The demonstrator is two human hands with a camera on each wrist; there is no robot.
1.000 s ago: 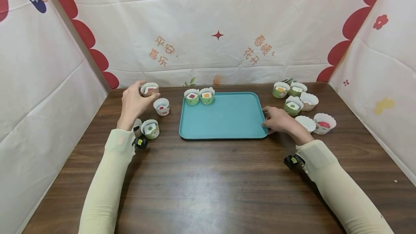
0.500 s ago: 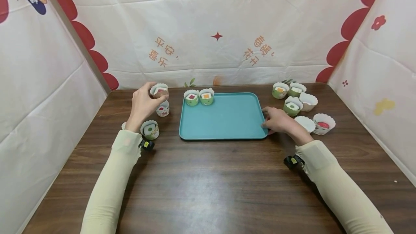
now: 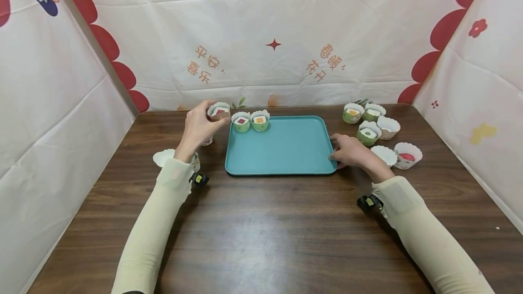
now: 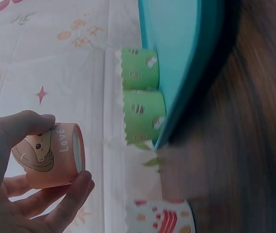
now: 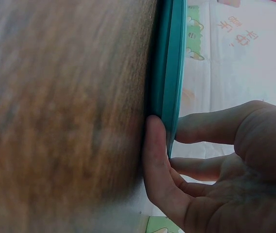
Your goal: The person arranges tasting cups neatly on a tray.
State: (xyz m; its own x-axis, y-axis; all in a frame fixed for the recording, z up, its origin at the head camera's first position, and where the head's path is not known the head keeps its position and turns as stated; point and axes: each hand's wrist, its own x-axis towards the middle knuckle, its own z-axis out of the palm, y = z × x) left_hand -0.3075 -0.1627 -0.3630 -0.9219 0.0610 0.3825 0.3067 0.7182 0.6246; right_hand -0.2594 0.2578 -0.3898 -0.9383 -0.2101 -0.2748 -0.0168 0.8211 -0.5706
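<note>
My left hand (image 3: 198, 127) grips a pinkish-brown paper baking cup (image 4: 62, 158) with a cartoon face and "LOVE" on its side. A white piece with a dark red square shows inside it in the head view. The held cup is in the air, just left of two green paper cups (image 3: 250, 121) at the back left corner of a teal tray (image 3: 282, 149). My right hand (image 3: 350, 149) pinches the tray's right edge, thumb (image 5: 205, 128) on one side and a finger on the other.
Behind my left wrist are a white cup (image 3: 163, 157), a partly hidden green cup (image 3: 195, 161) and a red-patterned cup (image 4: 162, 216). Several filled cups (image 3: 369, 131) stand right of the tray on the brown table (image 3: 245, 230). A printed cloth (image 3: 261, 71) hangs behind.
My left hand has carried the pinkish-brown cup rightward, up to the two green cups on the tray. My right hand has stayed at the tray's edge.
</note>
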